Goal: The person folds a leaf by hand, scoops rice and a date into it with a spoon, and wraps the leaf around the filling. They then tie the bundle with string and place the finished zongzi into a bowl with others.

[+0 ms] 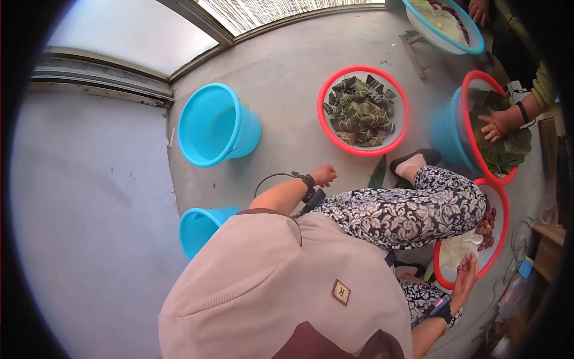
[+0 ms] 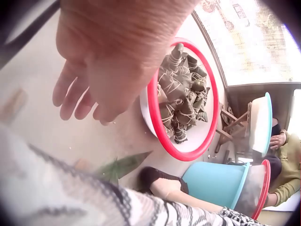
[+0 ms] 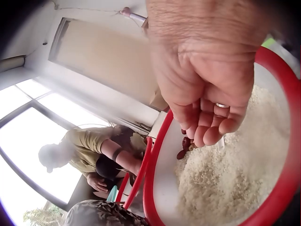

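The left hand (image 1: 324, 176) hangs in the air beside the knee, fingers loosely bent and holding nothing; the left wrist view shows this hand (image 2: 108, 70) near the red-rimmed basin of tied leaf-wrapped bundles (image 2: 183, 94). Over the red-rimmed basin (image 1: 505, 230) of white rice (image 1: 455, 250) and dark red dates (image 1: 487, 227) is the right hand (image 1: 467, 275). In the right wrist view the right hand (image 3: 211, 103) has its palm showing and fingers loosely bent above the rice (image 3: 225, 174), with nothing seen in it. A white spoon (image 1: 473, 238) lies in the basin.
Two blue buckets (image 1: 208, 125) stand at left. Leaves (image 1: 514, 146) fill a red-rimmed basin on a blue bucket (image 1: 447, 131), where another person's hand (image 1: 501, 122) reaches in. A blue-rimmed basin (image 1: 442, 42) rests on a wooden stand. One green leaf (image 1: 378, 173) lies on the floor.
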{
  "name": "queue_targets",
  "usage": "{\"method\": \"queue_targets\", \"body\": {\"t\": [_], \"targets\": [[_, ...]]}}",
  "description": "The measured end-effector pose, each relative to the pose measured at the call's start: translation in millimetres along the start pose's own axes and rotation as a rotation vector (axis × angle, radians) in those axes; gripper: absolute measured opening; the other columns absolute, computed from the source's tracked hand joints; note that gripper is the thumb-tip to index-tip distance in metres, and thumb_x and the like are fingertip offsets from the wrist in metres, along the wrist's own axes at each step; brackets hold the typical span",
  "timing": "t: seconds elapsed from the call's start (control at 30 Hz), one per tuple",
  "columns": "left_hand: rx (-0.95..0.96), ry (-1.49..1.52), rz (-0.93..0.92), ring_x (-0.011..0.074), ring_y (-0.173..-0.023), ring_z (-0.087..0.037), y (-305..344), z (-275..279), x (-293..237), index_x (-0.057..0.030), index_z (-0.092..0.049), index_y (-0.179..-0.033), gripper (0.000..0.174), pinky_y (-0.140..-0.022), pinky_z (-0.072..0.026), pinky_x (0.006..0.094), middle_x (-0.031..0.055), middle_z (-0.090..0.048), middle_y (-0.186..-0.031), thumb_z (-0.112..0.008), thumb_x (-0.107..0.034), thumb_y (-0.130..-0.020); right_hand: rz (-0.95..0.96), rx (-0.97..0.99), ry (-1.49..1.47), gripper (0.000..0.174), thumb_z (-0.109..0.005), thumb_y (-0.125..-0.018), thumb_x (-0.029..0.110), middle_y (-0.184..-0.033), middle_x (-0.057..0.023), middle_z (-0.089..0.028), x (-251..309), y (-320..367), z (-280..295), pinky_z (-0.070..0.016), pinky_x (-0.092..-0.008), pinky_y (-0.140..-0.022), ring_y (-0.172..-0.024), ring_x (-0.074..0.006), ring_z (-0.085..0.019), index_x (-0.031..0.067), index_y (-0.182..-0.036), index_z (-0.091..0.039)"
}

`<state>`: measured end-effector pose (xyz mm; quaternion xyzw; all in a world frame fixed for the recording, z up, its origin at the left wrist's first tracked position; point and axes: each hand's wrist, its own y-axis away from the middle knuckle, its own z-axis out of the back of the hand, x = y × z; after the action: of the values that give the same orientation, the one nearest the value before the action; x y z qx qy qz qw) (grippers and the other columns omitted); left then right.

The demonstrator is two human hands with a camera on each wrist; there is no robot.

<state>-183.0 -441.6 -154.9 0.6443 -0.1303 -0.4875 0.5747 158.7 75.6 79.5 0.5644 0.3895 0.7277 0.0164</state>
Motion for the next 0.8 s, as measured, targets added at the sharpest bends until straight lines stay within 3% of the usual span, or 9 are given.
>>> {"method": "queue_targets", "body": {"t": [0.07,0.1,0.17,0.2,0.27,0.33,0.4,0.53,0.8], "targets": [[-0.050,0.083,-0.049,0.0190,-0.064,-0.067,4,9,1,-0.0041,-0.062,-0.109,0.028,-0.052,-0.0541,0.0330,0.0074,-0.066,-0.083,-0.058,-0.025,-0.090,-0.004,0.004,0.001,0.034,-0.060,-0.096,0.027,-0.097,0.0003,-0.063,-4,-3,11,-0.0412,-0.0214,-0.064,-0.075,-0.0067,-0.053,0.0056,-0.122,-0.057],[-0.091,0.027,-0.103,0.0236,-0.079,-0.067,11,17,-1,-0.0066,-0.060,-0.113,0.029,-0.063,-0.0551,0.0374,0.0108,-0.064,-0.099,-0.060,-0.022,-0.089,-0.010,-0.005,-0.007,0.035,-0.060,-0.096,0.027,-0.098,0.0001,-0.063,-4,-3,10,-0.0415,-0.0214,-0.064,-0.076,-0.0068,-0.053,0.0054,-0.123,-0.057],[-0.757,-0.436,-0.532,0.0307,-0.104,-0.059,39,30,-5,-0.0079,-0.057,-0.115,0.031,-0.084,-0.0501,0.0423,0.0155,-0.057,-0.119,-0.064,-0.014,-0.085,-0.017,-0.011,-0.006,0.035,-0.060,-0.096,0.027,-0.098,-0.0002,-0.064,0,2,6,-0.0418,-0.0214,-0.064,-0.076,-0.0069,-0.053,0.0054,-0.123,-0.057],[-0.873,-0.455,-0.619,0.0358,-0.116,-0.048,75,48,-33,-0.0099,-0.055,-0.119,0.043,-0.097,-0.0410,0.0452,0.0169,-0.047,-0.132,-0.068,-0.010,-0.078,-0.027,-0.021,-0.007,0.035,-0.060,-0.096,0.026,-0.098,-0.0004,-0.064,1,6,5,-0.0421,-0.0214,-0.064,-0.076,-0.0070,-0.053,0.0054,-0.123,-0.057],[-1.036,-0.692,-0.732,0.0351,-0.127,-0.041,126,93,-57,-0.0120,-0.050,-0.128,0.056,-0.104,-0.0333,0.0513,0.0155,-0.040,-0.141,-0.070,-0.011,-0.076,-0.017,-0.033,0.000,0.034,-0.060,-0.096,0.026,-0.098,-0.0007,-0.064,-1,9,8,-0.0422,-0.0214,-0.064,-0.076,-0.0071,-0.054,0.0056,-0.123,-0.057],[-1.203,-0.853,-0.527,0.0314,-0.139,-0.030,152,131,-51,-0.0135,-0.041,-0.138,0.065,-0.109,-0.0231,0.0572,0.0142,-0.029,-0.151,-0.069,-0.016,-0.079,-0.002,-0.043,-0.006,0.034,-0.059,-0.096,0.026,-0.098,-0.0009,-0.064,-6,1,6,-0.0422,-0.0214,-0.064,-0.076,-0.0071,-0.054,0.0059,-0.123,-0.057],[-1.354,-0.825,-0.352,0.0307,-0.141,-0.025,152,162,-21,-0.0133,-0.039,-0.141,0.066,-0.108,-0.0251,0.0578,0.0143,-0.028,-0.152,-0.067,-0.019,-0.082,0.023,0.010,-0.032,0.034,-0.060,-0.095,0.026,-0.096,-0.0002,-0.063,-14,-5,16,-0.0416,-0.0223,-0.065,-0.075,-0.0075,-0.054,0.0065,-0.122,-0.058],[-1.352,-0.750,-0.238,0.0311,-0.138,-0.033,119,164,24,-0.0131,-0.041,-0.139,0.064,-0.106,-0.0275,0.0593,0.0140,-0.028,-0.153,-0.068,-0.016,-0.081,0.050,-0.027,-0.069,0.025,-0.060,-0.095,0.023,-0.091,-0.0024,-0.064,-7,6,-15,-0.0413,-0.0210,-0.061,-0.070,-0.0079,-0.055,0.0062,-0.113,-0.061],[-0.848,-0.524,-0.696,0.0371,-0.133,-0.038,59,92,-45,-0.0096,-0.055,-0.125,0.045,-0.108,-0.0344,0.0430,0.0201,-0.033,-0.149,-0.065,-0.007,-0.081,0.117,-0.022,-0.055,0.021,-0.059,-0.095,0.024,-0.089,-0.0012,-0.065,-8,18,-16,-0.0431,-0.0194,-0.060,-0.068,-0.0067,-0.058,0.0069,-0.108,-0.062]]}}
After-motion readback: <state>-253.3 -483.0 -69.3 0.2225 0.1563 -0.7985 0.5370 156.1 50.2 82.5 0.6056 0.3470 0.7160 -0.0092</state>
